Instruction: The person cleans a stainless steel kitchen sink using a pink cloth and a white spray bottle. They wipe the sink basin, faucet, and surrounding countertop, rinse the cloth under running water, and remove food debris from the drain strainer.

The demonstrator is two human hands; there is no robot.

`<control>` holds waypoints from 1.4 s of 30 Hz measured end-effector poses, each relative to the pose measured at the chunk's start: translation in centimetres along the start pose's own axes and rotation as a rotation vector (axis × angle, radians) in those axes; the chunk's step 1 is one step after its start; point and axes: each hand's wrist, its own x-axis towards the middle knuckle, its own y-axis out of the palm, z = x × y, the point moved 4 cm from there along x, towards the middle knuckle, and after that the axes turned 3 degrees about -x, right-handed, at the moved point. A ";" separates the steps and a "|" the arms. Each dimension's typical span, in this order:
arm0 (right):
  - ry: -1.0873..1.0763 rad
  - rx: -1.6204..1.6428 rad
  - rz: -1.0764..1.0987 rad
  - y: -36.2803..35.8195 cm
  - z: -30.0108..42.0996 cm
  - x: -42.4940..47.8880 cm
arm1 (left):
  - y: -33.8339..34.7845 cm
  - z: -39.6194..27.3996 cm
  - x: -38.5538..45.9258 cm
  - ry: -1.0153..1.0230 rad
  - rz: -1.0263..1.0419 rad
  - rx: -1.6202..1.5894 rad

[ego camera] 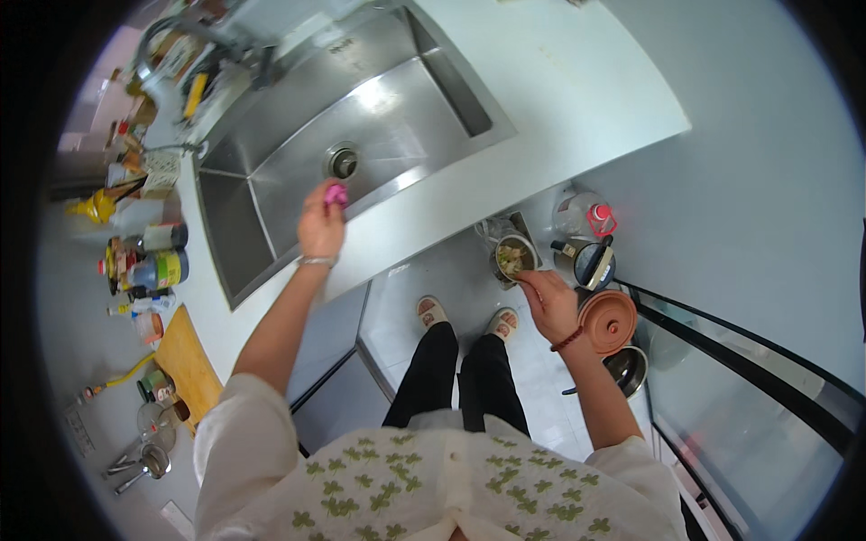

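Note:
My left hand is over the front edge of the stainless steel sink, its fingers closed around a crumpled pink item, perhaps a cloth. Just beyond it is the round sink drain. To the right, past the counter's front edge, my right hand pinches the rim of a small round container. Pale and green food scraps lie inside it. My fingertips cover part of the near rim.
A faucet stands behind the sink. Bottles and a wooden cutting board line the left counter. By the right wall are a large plastic bottle, a black-handled pot, a terracotta-coloured lid and a metal pan.

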 end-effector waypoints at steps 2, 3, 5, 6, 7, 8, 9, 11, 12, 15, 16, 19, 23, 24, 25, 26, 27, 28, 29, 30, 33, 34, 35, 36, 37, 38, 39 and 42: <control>0.117 0.157 -0.065 5.1 -7.2 -2.2 | 0.7 0.8 0.1 -0.005 0.028 -0.110; 0.386 0.496 -0.038 8.4 -11.6 -3.6 | 1.1 0.3 0.1 -0.044 0.062 -0.144; 0.912 1.180 0.020 15.5 -18.3 -6.4 | 1.8 0.9 0.0 -0.093 0.076 -0.179; 1.029 1.269 -0.045 17.6 -20.5 -7.3 | 1.5 1.6 0.0 -0.078 0.088 -0.202; 1.053 1.394 -0.108 19.7 -22.5 -7.9 | 1.2 2.2 0.1 -0.069 0.093 -0.300; 1.075 1.513 -0.187 21.6 -25.0 -8.7 | 1.4 1.1 0.5 -0.047 0.122 -0.284; 1.100 1.635 -0.254 23.4 -26.7 -9.4 | 1.2 1.2 0.6 -0.033 0.124 -0.279; 1.159 1.727 -0.316 26.5 -29.9 -9.9 | 0.8 0.6 0.7 -0.015 0.129 -0.130; 1.186 1.803 -0.352 28.1 -31.7 -10.2 | 1.0 0.3 0.9 -0.008 0.131 -0.096; 1.429 1.639 -0.285 33.0 -35.8 -12.4 | 0.9 1.4 1.2 -0.029 0.140 -0.066; 1.481 1.571 -0.280 33.8 -36.1 -12.8 | 0.3 2.0 1.1 -0.037 0.144 -0.090; 1.562 1.637 -0.350 33.4 -35.6 -12.9 | -0.4 2.8 0.8 -0.058 0.130 -0.126; 1.614 1.439 -0.389 32.9 -35.3 -13.7 | -0.2 2.7 0.8 -0.074 0.144 -0.159; 1.633 1.307 -0.350 33.0 -35.2 -14.0 | -0.1 2.4 0.8 -0.057 0.146 -0.132; 1.646 1.176 -0.312 33.0 -35.2 -14.1 | 0.0 2.1 0.8 -0.040 0.149 -0.106; 1.540 1.196 -0.308 32.7 -35.8 -13.6 | 0.2 1.8 0.8 -0.022 0.151 -0.080; 1.496 1.163 -0.324 32.4 -36.1 -13.8 | 0.2 1.8 0.8 -0.022 0.151 -0.083; 1.453 1.131 -0.340 32.2 -36.4 -13.9 | 0.2 1.8 0.8 -0.023 0.152 -0.087; 1.409 1.098 -0.356 31.9 -36.6 -14.1 | 0.3 1.7 0.8 -0.023 0.152 -0.090; 1.467 1.040 -0.300 31.8 -36.8 -14.6 | 0.3 1.8 0.8 -0.026 0.152 -0.082; 1.458 0.994 -0.205 31.3 -36.3 -14.7 | 0.0 2.1 0.3 -0.046 0.147 -0.062; 1.335 1.069 -0.222 31.1 -35.3 -13.4 | -0.4 2.2 0.0 -0.056 0.139 -0.057; 1.211 1.142 -0.238 30.7 -34.4 -12.2 | -0.9 2.3 -0.3 -0.067 0.131 -0.050; 1.306 1.018 -0.214 32.0 -36.5 -14.1 | -0.4 1.8 0.4 -0.049 0.146 -0.080; 1.406 0.888 -0.208 34.5 -40.7 -18.0 | 0.9 1.1 1.6 -0.022 0.173 -0.120; 1.501 0.760 -0.185 35.8 -43.2 -20.4 | 2.0 0.7 2.3 -0.004 0.192 -0.152; 1.476 0.900 -0.219 35.6 -41.6 -18.8 | 1.6 1.1 1.9 -0.020 0.176 -0.129; 1.276 1.238 -0.274 30.7 -34.1 -11.9 | -0.4 1.9 -0.3 -0.089 0.109 -0.125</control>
